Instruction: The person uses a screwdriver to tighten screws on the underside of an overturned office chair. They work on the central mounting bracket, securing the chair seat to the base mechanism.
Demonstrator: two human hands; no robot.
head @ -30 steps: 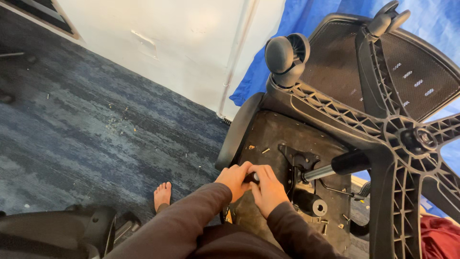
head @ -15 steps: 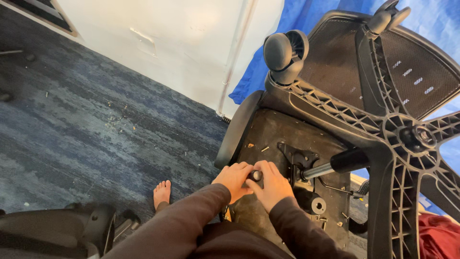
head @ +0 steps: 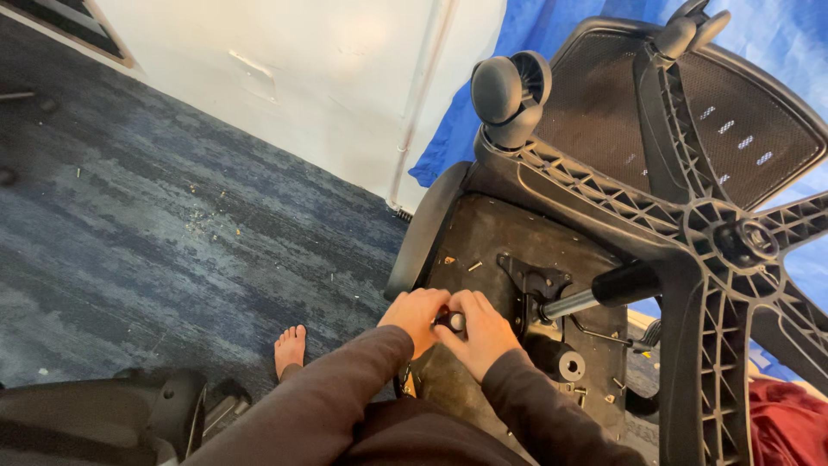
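Head view: both hands on a small dark knob under the tipped office chair point(head: 604, 259).
Left hand point(head: 416, 315) and right hand point(head: 483, 332) grip the knob point(head: 452, 321); fingers could slip, chair could roll.

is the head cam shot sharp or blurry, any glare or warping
Head view: mostly sharp, with even soft light and no harsh shadows; both hands, left hand and right hand, are crisp on the chair seat underside; mild sheen on the caster wheel; wide-angle bending at the edges; the white wall is bright, not blown out.
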